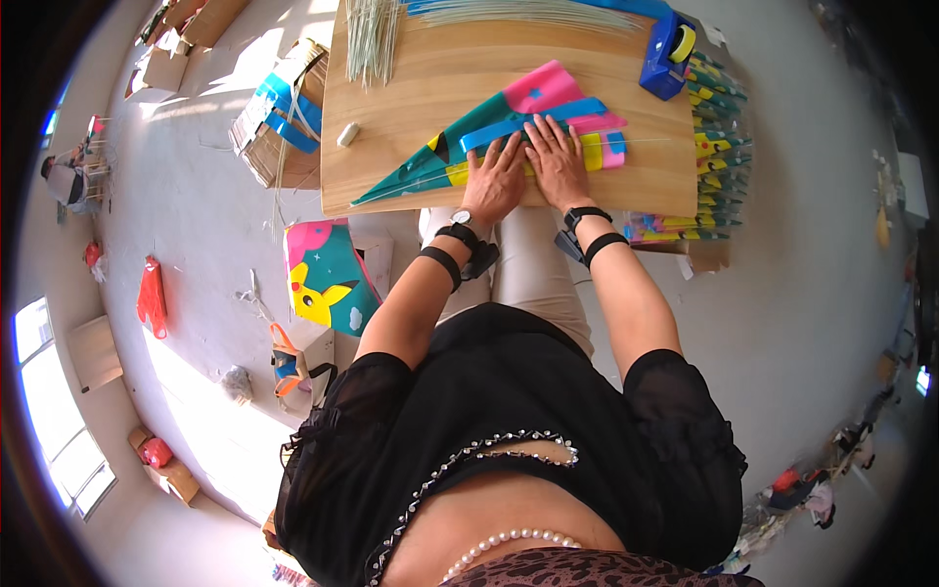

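Observation:
On the wooden table, a folded kite of thin printed sheet narrows to a point at the left. It is teal, pink and yellow, with a thin pale rod along it. A bright blue strip lies slantwise across its wider end. My left hand presses flat on the lower edge, fingers stretched out. Beside it my right hand lies flat too, its fingers over the kite and the strip's lower side. The two hands almost touch at the thumbs. Whatever lies beneath the palms is hidden.
The wooden table carries bundled thin rods, a blue tape dispenser and a small whitish block. Stacked printed kites stand at its right. Left are a cardboard box and a hanging printed sheet.

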A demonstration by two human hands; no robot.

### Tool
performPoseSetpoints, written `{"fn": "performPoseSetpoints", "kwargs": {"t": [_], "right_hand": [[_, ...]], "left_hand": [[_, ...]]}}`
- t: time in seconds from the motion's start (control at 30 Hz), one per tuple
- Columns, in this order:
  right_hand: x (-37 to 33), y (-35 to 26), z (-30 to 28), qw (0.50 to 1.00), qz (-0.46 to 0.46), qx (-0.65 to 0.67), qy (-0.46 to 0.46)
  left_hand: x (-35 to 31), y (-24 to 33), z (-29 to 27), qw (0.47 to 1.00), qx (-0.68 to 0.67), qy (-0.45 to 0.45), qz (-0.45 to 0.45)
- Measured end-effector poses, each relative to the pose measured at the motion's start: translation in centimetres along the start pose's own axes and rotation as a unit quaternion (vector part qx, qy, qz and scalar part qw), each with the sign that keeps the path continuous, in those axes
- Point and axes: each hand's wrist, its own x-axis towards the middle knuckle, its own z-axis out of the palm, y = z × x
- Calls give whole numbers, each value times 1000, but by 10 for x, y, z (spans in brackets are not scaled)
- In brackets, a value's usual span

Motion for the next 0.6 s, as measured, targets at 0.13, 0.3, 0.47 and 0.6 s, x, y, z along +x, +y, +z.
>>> {"fn": "performPoseSetpoints", "kwargs": {"t": [0.13, 0.3, 0.47, 0.6], "right_hand": [[2, -1, -1, 1000, -3, -10, 4], [-6, 2, -4, 1000, 12, -9, 1], [-2, -1, -4, 1000, 4, -6, 4], [-4, -1, -2, 1000, 6, -11, 6]], "left_hand": [[-5, -17, -8, 998, -36, 52, 23], [6, -25, -45, 989, -43, 143, -14], [33, -65, -43, 967, -40, 100, -233], [48, -89, -44, 952, -66, -44, -294]]}}
